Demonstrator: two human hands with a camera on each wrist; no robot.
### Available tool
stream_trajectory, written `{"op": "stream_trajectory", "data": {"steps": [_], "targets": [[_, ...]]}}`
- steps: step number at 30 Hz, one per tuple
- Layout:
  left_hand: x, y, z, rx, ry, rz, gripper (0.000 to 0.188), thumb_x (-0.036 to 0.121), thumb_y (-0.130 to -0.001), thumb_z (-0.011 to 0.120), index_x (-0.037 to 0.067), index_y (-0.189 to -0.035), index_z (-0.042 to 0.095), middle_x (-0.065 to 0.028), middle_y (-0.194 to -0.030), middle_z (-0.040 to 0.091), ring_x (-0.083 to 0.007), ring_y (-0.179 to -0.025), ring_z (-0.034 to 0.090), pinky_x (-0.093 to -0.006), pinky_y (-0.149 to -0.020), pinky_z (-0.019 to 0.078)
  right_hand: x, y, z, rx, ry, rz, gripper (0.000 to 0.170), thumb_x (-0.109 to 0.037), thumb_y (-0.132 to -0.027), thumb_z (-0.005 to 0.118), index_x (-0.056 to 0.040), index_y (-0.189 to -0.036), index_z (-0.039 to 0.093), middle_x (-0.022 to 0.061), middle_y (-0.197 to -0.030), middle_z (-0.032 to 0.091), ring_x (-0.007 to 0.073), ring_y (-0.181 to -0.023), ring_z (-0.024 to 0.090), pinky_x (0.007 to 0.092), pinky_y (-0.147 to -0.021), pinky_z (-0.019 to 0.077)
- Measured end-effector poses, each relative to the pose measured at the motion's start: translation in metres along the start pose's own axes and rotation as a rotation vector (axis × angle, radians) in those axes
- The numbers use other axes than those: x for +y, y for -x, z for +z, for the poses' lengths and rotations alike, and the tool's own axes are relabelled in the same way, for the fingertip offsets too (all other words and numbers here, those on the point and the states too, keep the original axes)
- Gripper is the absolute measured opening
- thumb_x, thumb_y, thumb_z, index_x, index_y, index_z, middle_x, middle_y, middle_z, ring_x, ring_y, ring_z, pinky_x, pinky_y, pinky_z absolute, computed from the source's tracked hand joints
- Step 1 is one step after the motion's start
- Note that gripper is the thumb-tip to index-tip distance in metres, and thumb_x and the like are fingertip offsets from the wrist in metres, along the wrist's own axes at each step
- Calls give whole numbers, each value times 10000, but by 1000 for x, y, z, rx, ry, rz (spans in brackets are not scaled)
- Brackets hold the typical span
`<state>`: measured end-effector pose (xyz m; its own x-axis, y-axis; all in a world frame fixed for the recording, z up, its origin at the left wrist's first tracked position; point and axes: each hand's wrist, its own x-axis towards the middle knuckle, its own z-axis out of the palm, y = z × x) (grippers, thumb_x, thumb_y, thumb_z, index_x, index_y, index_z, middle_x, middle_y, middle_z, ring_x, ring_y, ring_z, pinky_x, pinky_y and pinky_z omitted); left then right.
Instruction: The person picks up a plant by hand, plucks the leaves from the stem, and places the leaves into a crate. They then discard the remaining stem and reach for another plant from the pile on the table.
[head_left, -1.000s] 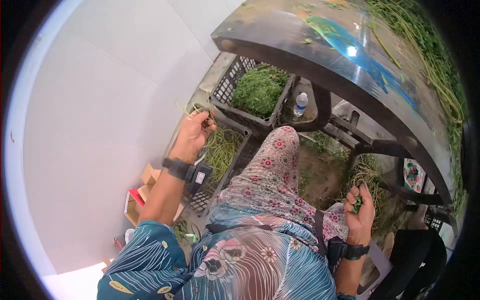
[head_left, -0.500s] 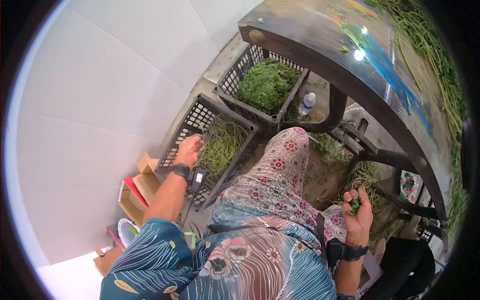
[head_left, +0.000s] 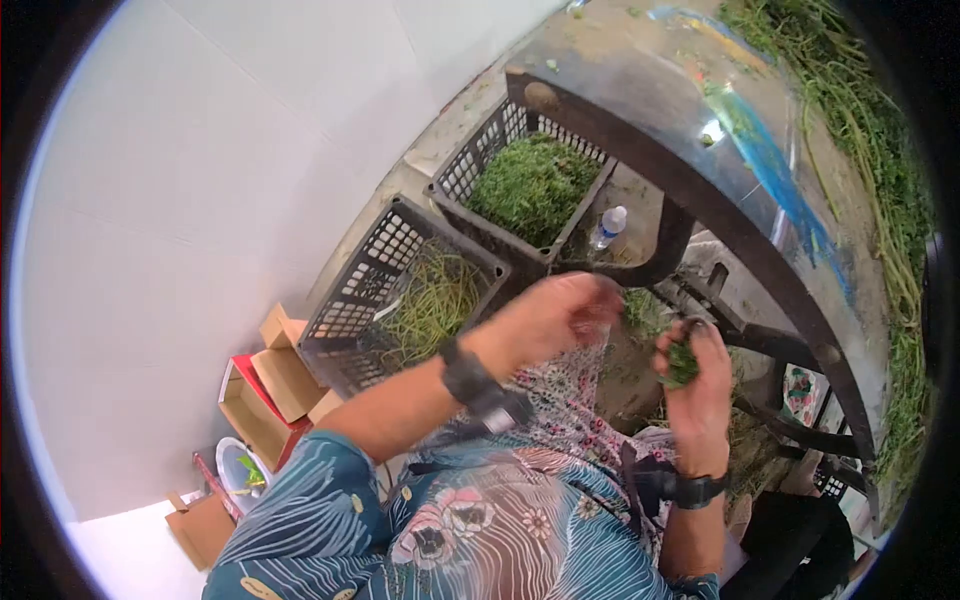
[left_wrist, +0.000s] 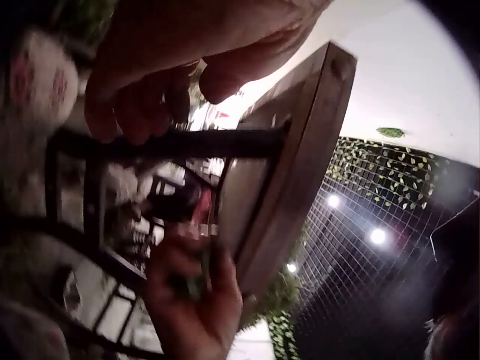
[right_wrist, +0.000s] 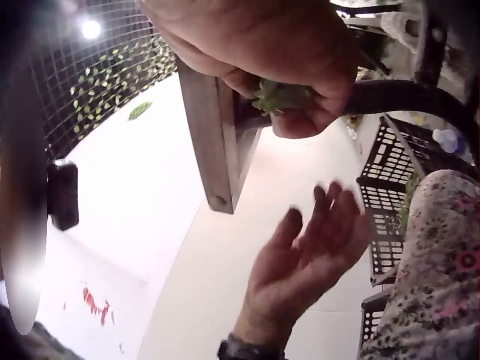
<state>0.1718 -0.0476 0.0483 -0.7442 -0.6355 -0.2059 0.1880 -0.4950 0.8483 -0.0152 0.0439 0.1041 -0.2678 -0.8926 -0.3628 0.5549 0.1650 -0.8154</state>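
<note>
The right hand [head_left: 697, 390] grips a small bunch of green leaves [head_left: 682, 362], its fingers curled round them; in the right wrist view the leaves [right_wrist: 283, 96] poke out between the fingers. Blurred in the head view, the left hand [head_left: 560, 318] hangs over the knee, a short way left of the right hand. From the right wrist camera, the left hand [right_wrist: 307, 259] shows parted, slightly bent fingers and nothing held. Yellow-green stems [head_left: 435, 300] lie in the near black crate [head_left: 345, 315].
A second crate [head_left: 500, 232] holds green leaves. Beside it stands a water bottle [head_left: 609, 228]. The table [head_left: 640, 130] carries long greens [head_left: 860, 120] along its far side. Cardboard boxes [head_left: 285, 375] and a white bowl [head_left: 236, 470] are at the lower left.
The left hand has moved from over the stem crate rightward to near the right hand; the stems it held earlier are gone from it. The right hand has risen slightly, still gripping leaves.
</note>
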Motion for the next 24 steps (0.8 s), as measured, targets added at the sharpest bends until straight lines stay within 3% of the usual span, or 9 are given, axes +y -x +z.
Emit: {"op": "stream_trajectory", "data": {"steps": [2, 3, 7, 12, 14, 18, 20, 23, 24], "targets": [[-10, -9, 34, -26, 116, 11, 397, 216, -856, 556, 46, -1196, 442, -77, -1109, 545, -177, -1017, 541, -354, -851, 462, 6, 2, 22, 24, 272, -133, 136, -139, -888, 480, -35, -951, 543, 85, -887, 571, 190, -833, 550, 286, -660, 450], [-1, -7, 55, 35, -66, 114, 286, 224, -892, 502, 73, -1136, 495, -61, -1063, 563, -167, -974, 560, -358, -820, 481, 8, 1, 27, 43, 406, -194, 148, -136, -884, 479, -28, -954, 553, 101, -908, 587, 213, -854, 559, 302, -697, 460], [-17, -6, 63, 137, -19, 169, 243, 240, -938, 426, 71, -1065, 547, -62, -1017, 581, -171, -921, 584, -390, -785, 513, 26, -1, 17, -157, 1084, -646, 239, -129, -835, 487, -17, -1037, 549, 171, -1046, 574, 344, -1047, 511, 377, -897, 399], [-38, -12, 8, 62, 509, -33, 401, 67, -860, 525, -32, -1223, 385, -133, -1119, 510, -226, -1022, 519, -375, -937, 419, 11, 15, 12, -132, 904, -461, 249, -105, -826, 492, -5, -1047, 545, 155, -1034, 580, 257, -1022, 542, 335, -863, 423], [-40, -42, -37, 176, 1200, -246, 367, 131, -900, 480, -61, -1200, 392, -173, -1098, 512, -284, -1000, 530, -432, -937, 425, 5, 16, -10, -174, 842, -235, 247, -102, -827, 494, 2, -1045, 544, 133, -1002, 593, 205, -972, 566, 311, -831, 436], [33, -76, -81, 348, 705, 15, 523, 319, -957, 316, -37, -1313, 177, -281, -1258, 348, -409, -1092, 430, -505, -938, 409, 11, 22, -44, -67, 829, -165, 218, -85, -828, 496, 9, -1013, 560, 87, -902, 609, 150, -845, 571, 258, -749, 443], [2, -84, -131, 315, 314, 150, 555, 345, -952, 340, 68, -1362, 87, -264, -1362, 176, -418, -1151, 369, -531, -927, 402, 8, 27, -54, 8, 787, -151, 202, -50, -820, 478, -4, -993, 572, 55, -881, 610, 116, -777, 552, 232, -702, 435], [13, -71, -102, 697, 703, -157, 469, 328, -947, 373, 58, -1314, 260, -214, -1357, 280, -376, -1147, 414, -514, -901, 425, -9, 40, -64, 130, 722, -198, 174, -40, -825, 481, -17, -965, 581, 27, -843, 611, 75, -740, 523, 215, -667, 428], [6, -65, -101, 607, 733, -153, 411, 305, -946, 382, 42, -1259, 332, -203, -1296, 360, -362, -1117, 448, -502, -891, 435, -18, 42, -69, 196, 724, -282, 165, -39, -826, 487, -20, -957, 585, 28, -837, 609, 77, -739, 523, 217, -670, 431]]}}
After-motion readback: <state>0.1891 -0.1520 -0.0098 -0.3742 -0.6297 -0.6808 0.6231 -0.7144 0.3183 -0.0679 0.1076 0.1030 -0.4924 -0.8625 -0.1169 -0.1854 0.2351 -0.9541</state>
